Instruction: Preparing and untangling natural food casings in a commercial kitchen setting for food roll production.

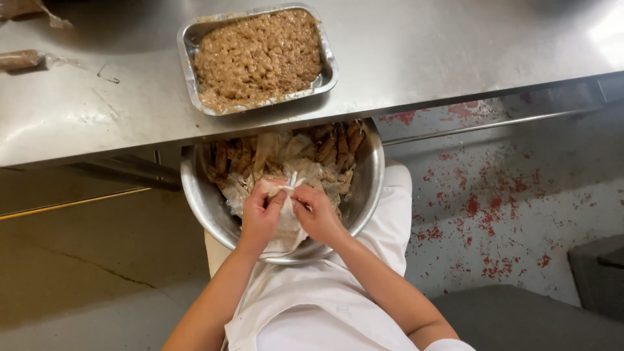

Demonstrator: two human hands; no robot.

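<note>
Pinching from both sides, the left hand (260, 218) and right hand (316, 213) meet over a steel bowl (208, 201) that rests on the person's lap, half tucked under the edge of a steel table (97, 110). Between the fingertips is a thin, pale wrapper (287, 187), its top gathered into a small white twist; both hands have fingers narrowed and closed on it, thumbs pressed against forefingers.

The wrapper looks soft, limp and light, probably damp and easy to tear, so a gentle hold at the gathered neck, where the hands already grip, seems the safest place; lower down it sags and would likely slip or split. It is translucent white, crumpled, and hangs toward the near rim of the bowl.

Behind it in the bowl lies a heap of similar pale sheets (286, 153), with brown ridged strips (338, 146) along the far wall. On the table just beyond the bowl sits a foil tray (186, 49) filled with a coarse brown mince (257, 55).
</note>
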